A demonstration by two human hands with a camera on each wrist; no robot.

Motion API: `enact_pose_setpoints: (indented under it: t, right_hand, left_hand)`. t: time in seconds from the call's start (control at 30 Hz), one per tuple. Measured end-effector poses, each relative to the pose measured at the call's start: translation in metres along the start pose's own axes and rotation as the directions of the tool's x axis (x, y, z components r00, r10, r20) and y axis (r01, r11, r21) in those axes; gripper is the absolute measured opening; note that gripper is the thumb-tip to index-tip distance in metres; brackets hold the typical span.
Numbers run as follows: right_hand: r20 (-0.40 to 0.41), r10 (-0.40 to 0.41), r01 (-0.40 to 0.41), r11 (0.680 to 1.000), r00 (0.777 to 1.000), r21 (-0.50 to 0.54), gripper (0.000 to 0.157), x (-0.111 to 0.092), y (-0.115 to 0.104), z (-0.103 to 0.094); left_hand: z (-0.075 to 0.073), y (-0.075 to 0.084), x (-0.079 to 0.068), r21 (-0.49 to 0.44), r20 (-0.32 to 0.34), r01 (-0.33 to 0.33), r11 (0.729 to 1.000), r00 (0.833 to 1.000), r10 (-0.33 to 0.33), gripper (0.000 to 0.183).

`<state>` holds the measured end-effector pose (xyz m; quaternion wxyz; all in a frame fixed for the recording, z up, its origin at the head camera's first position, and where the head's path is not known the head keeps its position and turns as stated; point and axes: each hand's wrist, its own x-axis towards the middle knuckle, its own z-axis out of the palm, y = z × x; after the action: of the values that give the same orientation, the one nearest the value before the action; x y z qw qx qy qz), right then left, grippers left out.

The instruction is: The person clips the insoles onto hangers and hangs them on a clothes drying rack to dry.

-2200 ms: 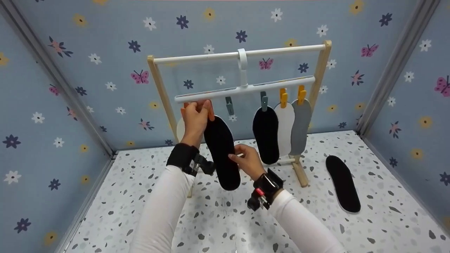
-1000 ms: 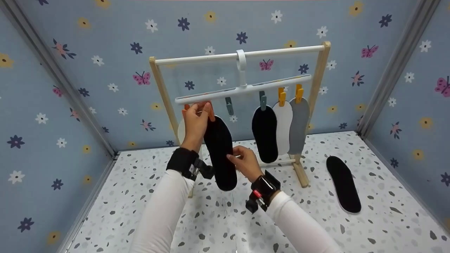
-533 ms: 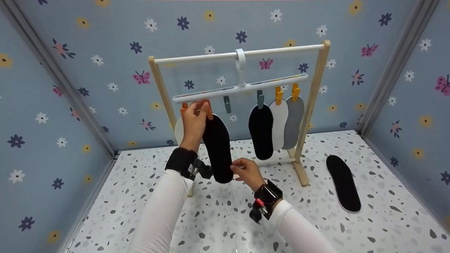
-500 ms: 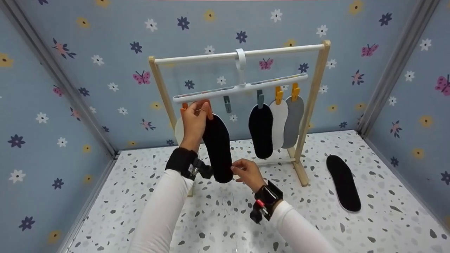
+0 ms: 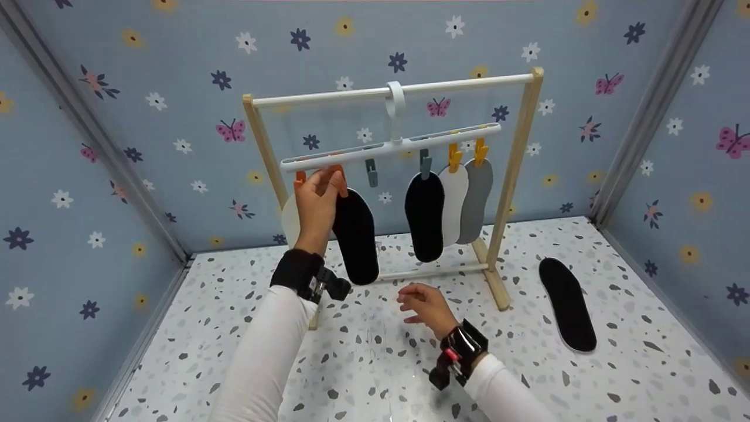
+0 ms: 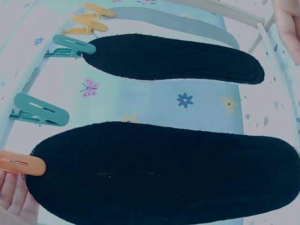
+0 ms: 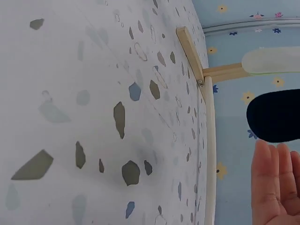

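My left hand (image 5: 316, 205) pinches an orange clothespin (image 5: 341, 183) near the left end of a white hanger (image 5: 357, 153). From that clothespin hangs a black insole (image 5: 356, 240), its top edge in the clip, as the left wrist view also shows. Below and to the right of this insole, my right hand (image 5: 432, 309) is held in the air with loosely bent fingers and holds nothing. In the right wrist view its fingertips (image 7: 262, 150) appear close to the insole's lower end. A pale insole (image 5: 290, 220) at far left is partly hidden by my left hand.
A teal clothespin (image 5: 371, 173) hangs without an insole. Further right hang another black insole (image 5: 425, 218), a white insole (image 5: 454, 205) and a grey insole (image 5: 477, 202). The hanger hooks onto a wooden rack (image 5: 515, 158). A black insole (image 5: 567, 305) lies on the speckled surface at right.
My right hand has let go of the black insole's edge and moved down and right. The insole hangs from its clip, and the hanger has swung slightly left and back. My left hand stays at the clothespin.
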<state>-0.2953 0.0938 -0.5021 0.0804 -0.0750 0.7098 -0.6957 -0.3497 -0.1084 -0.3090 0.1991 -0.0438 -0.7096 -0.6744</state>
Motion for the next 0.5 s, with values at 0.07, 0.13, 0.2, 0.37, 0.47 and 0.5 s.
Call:
enact_pose_setpoints:
  t: [0.07,0.13,0.2,0.37,0.47,0.5]
  right_hand:
    - [-0.010,0.012,-0.012,1.000,1.000,0.007,0.024,-0.003,0.002,-0.004]
    - [-0.021,0.020,-0.020,1.000,1.000,0.009,0.023,-0.005,0.004,-0.007]
    - [-0.025,0.025,-0.025,1.000,0.999,0.007,0.023,-0.008,0.006,-0.010]
    - [-0.018,0.044,-0.044,0.999,0.999,0.019,0.029,-0.013,0.012,-0.020]
    - [-0.018,0.042,-0.041,0.999,0.999,0.025,0.035,-0.015,0.015,-0.029]
    - [-0.020,0.038,-0.037,0.999,0.999,0.026,0.036,-0.016,0.015,-0.032]
  left_hand:
    - [-0.001,0.006,-0.005,0.004,-0.002,0.003,1.000,1.000,-0.003,0.039]
    - [-0.001,0.009,-0.010,0.002,-0.001,-0.006,1.000,1.000,0.006,0.040]
    - [-0.002,0.006,-0.012,-0.006,0.001,-0.024,1.000,1.000,0.024,0.042]
    - [-0.003,-0.016,-0.008,-0.053,-0.007,-0.080,0.995,0.997,0.080,0.044]
    - [-0.004,-0.029,-0.004,-0.055,-0.017,-0.120,0.991,0.993,0.119,0.044]
    - [-0.004,-0.031,-0.004,-0.048,-0.024,-0.131,0.990,0.991,0.130,0.044]
